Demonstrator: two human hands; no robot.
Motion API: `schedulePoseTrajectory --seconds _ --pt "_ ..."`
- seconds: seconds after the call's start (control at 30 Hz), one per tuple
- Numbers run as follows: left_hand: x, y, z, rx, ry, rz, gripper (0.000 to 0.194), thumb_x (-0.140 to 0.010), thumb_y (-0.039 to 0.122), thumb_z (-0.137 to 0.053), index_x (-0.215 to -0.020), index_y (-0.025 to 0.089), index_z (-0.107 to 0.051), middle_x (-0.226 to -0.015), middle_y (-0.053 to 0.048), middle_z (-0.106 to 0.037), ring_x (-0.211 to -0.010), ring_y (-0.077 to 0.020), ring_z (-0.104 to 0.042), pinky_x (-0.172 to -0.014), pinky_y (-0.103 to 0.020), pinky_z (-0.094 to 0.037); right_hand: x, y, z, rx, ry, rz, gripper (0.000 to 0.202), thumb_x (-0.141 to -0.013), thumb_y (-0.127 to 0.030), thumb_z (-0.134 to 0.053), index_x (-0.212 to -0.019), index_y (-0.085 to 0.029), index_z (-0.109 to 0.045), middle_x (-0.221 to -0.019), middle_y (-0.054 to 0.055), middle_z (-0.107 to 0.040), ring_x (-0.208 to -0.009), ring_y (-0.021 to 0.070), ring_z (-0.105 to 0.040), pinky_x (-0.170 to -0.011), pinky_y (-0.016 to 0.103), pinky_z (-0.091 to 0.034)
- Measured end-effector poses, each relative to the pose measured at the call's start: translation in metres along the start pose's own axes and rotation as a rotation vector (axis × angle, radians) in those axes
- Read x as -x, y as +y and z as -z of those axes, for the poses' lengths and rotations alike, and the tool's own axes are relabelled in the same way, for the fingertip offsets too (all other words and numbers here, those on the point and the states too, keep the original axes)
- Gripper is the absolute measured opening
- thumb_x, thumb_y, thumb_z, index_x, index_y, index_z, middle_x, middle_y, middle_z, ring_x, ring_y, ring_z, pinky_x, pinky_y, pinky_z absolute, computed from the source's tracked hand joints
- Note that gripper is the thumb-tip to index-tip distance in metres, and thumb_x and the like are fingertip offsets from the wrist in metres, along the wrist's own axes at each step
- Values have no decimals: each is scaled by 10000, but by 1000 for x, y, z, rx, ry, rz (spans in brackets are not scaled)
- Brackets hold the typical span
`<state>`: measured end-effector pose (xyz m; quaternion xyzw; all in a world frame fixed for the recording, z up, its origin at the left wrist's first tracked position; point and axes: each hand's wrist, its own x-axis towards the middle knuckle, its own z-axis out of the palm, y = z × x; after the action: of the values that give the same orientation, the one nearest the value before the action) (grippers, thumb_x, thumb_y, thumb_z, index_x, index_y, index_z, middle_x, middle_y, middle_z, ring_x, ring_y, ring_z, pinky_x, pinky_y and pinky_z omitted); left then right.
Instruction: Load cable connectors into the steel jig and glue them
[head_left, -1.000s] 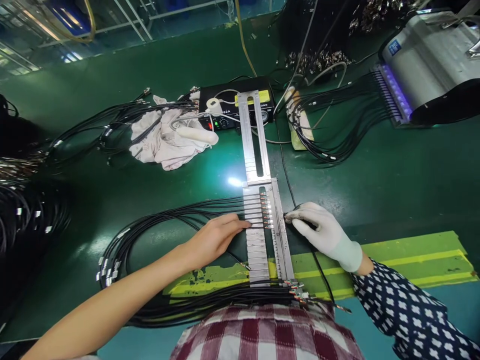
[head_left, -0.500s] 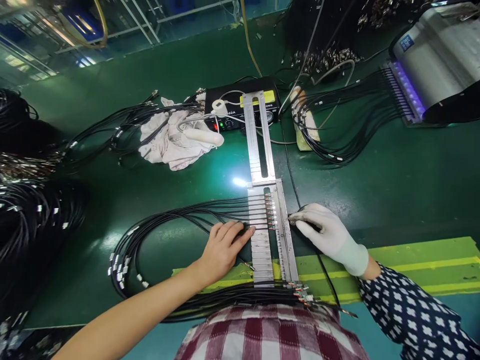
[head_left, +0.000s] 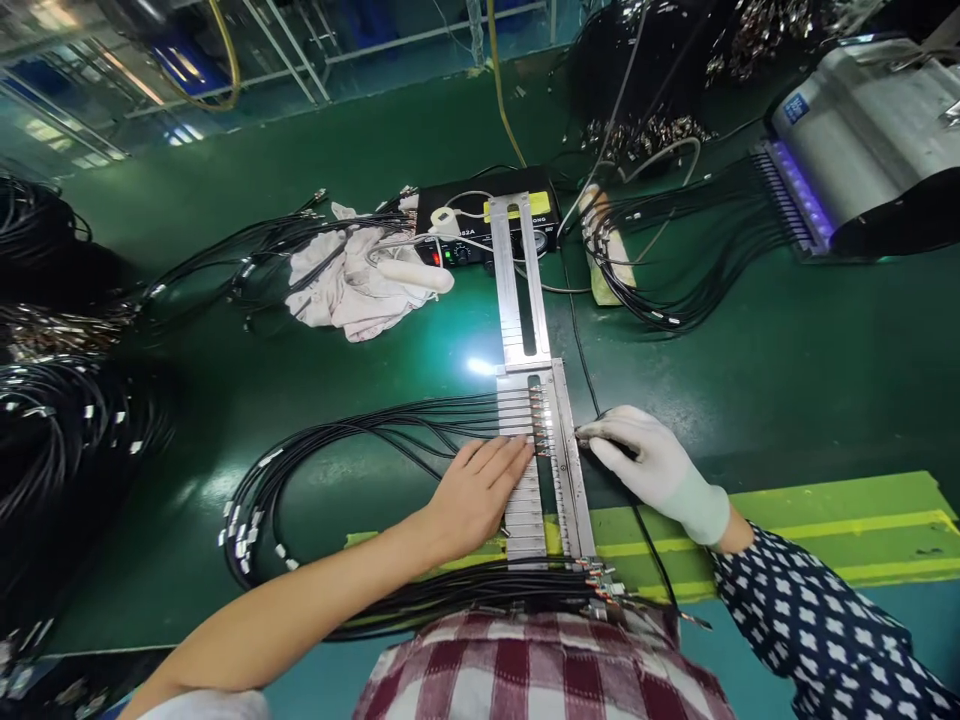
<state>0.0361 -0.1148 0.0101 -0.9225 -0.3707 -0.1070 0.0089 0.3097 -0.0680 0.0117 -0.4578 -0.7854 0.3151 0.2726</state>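
A slotted metal fixture [head_left: 523, 520] lies lengthwise before me, its upper grooves filled with thin black cables [head_left: 420, 408] whose stripped ends lie in a row near the raised bar [head_left: 571, 480]. My bare left hand [head_left: 481, 493] lies over the grooves with fingers stretched out, the tips on the lowest laid cables near the slot. It covers part of the fixture. At the bar's right edge, my white-gloved right hand [head_left: 656, 465] pinches thumb and fingers together at a small dark part. What exactly lies between those fingertips is hidden.
A bundle of cables [head_left: 450, 595] with bared ends lies across the near edge. Behind the fixture stands a black control box [head_left: 469, 205], beside a crumpled cloth [head_left: 352, 295] and a white handle [head_left: 416, 275]. A silver machine [head_left: 862, 150] glows purple at right; cable coils [head_left: 75, 430] lie left.
My left hand has slid right and slightly up, from the fixture's left edge to the slot, its fingers now flatter over the cables. My right hand has stayed at the bar.
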Motion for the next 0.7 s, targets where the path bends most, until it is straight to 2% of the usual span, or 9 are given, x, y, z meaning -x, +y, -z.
schedulePoseTrajectory --seconds 0.13,0.27,0.4,0.53,0.63,0.7 --pt "-1 2 -1 -49 9 81 467 -930 79 -408 -1385 87 -511 -1324 -148 -623 -1174 -266 -546 -991 -394 -352 0 -1 1 -11 1 11 228 -970 -329 -527 -1002 -236 -733 -888 53 -725 -869 221 -641 -784 380 -533" --pt "-2 8 -3 -104 -16 23 454 -924 76 -413 -1360 71 -538 -1395 -128 -582 -1283 -271 -489 -1057 -395 -305 -2 -2 0 3 12 -3 229 -968 -332 -530 -989 -231 -734 -869 50 -722 -854 217 -640 -776 377 -532" --pt "-5 5 -4 -30 -33 31 471 -918 85 -424 -1382 77 -507 -1414 -143 -563 -1275 -258 -512 -1057 -395 -321 -2 -1 -1 31 10 2 228 -968 -340 -527 -994 -238 -728 -882 51 -721 -859 216 -645 -781 373 -538" --pt "-1 -12 16 233 -54 48 534 -945 65 -367 -1473 148 -358 -1441 -128 -533 -1350 -244 -434 -1108 -442 -284 -1 0 -1 46 9 30 215 -970 -317 -524 -994 -237 -722 -909 51 -724 -883 219 -645 -811 374 -531" --pt "15 -26 35 406 -70 46 428 -974 103 -382 -1390 188 -436 -1321 -120 -594 -1303 -236 -441 -1075 -424 -351 0 0 -1 53 6 50 209 -971 -303 -522 -996 -235 -719 -913 48 -730 -892 220 -644 -808 370 -529" --pt "29 -31 42 428 -141 25 320 -974 132 -429 -1279 173 -518 -1197 -118 -626 -1179 -230 -501 -1001 -391 -411 0 0 -1 57 6 51 207 -969 -293 -523 -988 -235 -720 -909 46 -734 -892 220 -644 -802 369 -530"
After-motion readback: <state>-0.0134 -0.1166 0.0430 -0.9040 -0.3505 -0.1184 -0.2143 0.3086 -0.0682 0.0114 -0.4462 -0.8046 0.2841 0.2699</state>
